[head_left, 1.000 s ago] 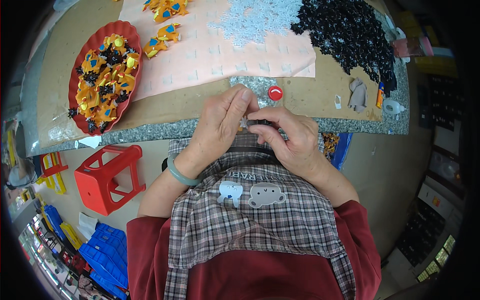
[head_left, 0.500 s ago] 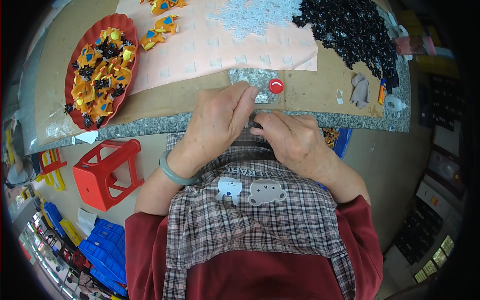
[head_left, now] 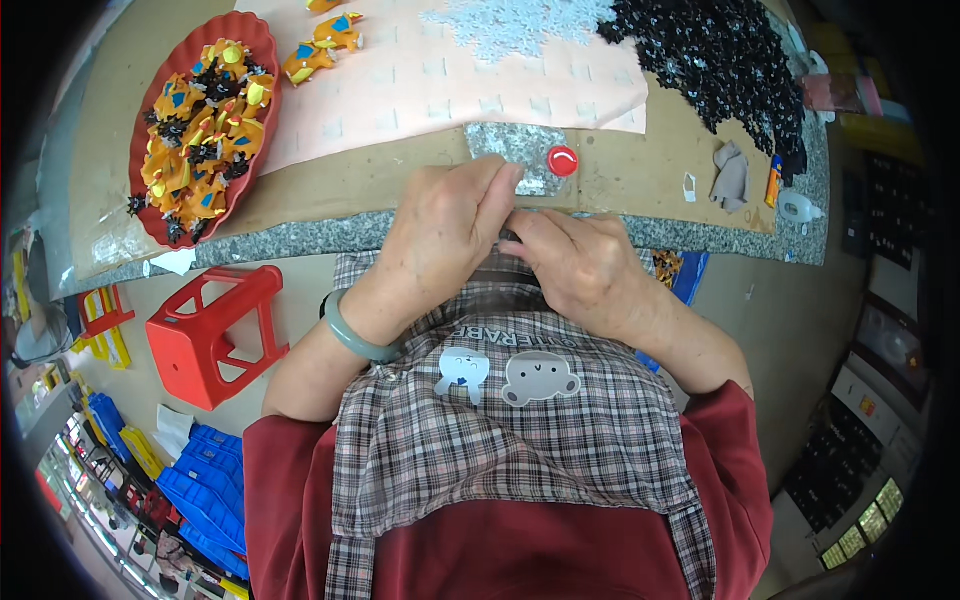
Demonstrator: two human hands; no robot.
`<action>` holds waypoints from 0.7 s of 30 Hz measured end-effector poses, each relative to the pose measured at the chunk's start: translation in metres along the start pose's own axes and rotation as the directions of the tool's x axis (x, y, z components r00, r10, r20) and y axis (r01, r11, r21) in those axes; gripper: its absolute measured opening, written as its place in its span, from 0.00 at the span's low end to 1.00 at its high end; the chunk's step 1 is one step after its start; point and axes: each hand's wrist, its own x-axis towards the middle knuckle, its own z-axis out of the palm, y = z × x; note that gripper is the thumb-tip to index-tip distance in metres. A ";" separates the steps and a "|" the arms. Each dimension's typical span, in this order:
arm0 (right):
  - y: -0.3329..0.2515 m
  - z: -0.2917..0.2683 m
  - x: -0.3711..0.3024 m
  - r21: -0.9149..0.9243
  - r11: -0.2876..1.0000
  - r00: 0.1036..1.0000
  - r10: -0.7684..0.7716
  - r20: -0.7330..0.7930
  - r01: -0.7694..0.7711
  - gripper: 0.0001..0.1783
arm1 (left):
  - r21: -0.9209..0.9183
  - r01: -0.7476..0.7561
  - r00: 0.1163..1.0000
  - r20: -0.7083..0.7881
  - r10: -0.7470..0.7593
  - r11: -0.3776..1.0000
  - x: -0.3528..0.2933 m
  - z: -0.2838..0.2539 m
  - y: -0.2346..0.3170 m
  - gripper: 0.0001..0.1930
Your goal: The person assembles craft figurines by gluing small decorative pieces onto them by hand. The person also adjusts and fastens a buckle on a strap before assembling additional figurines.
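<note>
My left hand [head_left: 445,225] is closed at the table's front edge, thumb pressed against the curled fingers; whatever it holds is hidden. Close beside it, my right hand [head_left: 580,265] pinches a small dark piece [head_left: 509,236] between thumb and forefinger, mostly covered by the fingers. Just beyond the hands a small round red lid or pot [head_left: 563,161] rests by a bare grey speckled patch [head_left: 517,150]. To the left stands a red scalloped tray [head_left: 262,60] with orange winged toy figures [head_left: 205,195] and black spiky pieces [head_left: 203,153] in it.
On a pink sheet [head_left: 420,95] lie loose orange figures [head_left: 310,62] and a heap of white pieces [head_left: 520,25]. A heap of black pieces [head_left: 710,65] spreads at the far right, near a grey cloth [head_left: 731,178] and an orange tube [head_left: 774,181]. A red stool [head_left: 185,355] stands below left.
Both hands stay together in nearly the same pose, with a slight shift of the right fingers. The whole view has shifted a little; the table things have not moved.
</note>
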 end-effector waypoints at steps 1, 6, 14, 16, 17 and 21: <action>-0.003 -0.003 -0.002 -0.006 1.000 0.999 -0.018 -0.027 0.017 0.11 | 0.009 -0.011 1.000 -0.008 0.011 1.000 -0.002 -0.001 0.003 0.17; -0.002 -0.016 0.023 0.026 0.999 0.998 -0.038 -0.045 0.039 0.15 | -0.042 0.009 1.000 -0.001 -0.009 0.999 0.007 -0.017 -0.001 0.15; 0.008 -0.049 0.009 0.015 0.975 0.974 0.222 -0.047 -0.221 0.21 | 0.482 0.174 0.781 -0.598 0.178 0.859 -0.002 -0.162 -0.022 0.11; 0.011 -0.047 0.010 -0.017 0.974 0.973 0.223 -0.062 -0.225 0.21 | 0.604 0.246 0.771 -0.596 0.225 0.758 0.008 -0.177 -0.025 0.11; 0.011 -0.047 0.010 -0.016 0.973 0.971 0.229 -0.065 -0.230 0.20 | 0.768 0.210 0.775 -0.508 0.376 0.605 0.014 -0.177 -0.028 0.12; 0.017 -0.047 0.011 -0.017 0.969 0.965 0.245 -0.098 -0.248 0.16 | 0.986 0.066 0.824 -0.142 0.549 0.155 0.037 -0.157 -0.027 0.16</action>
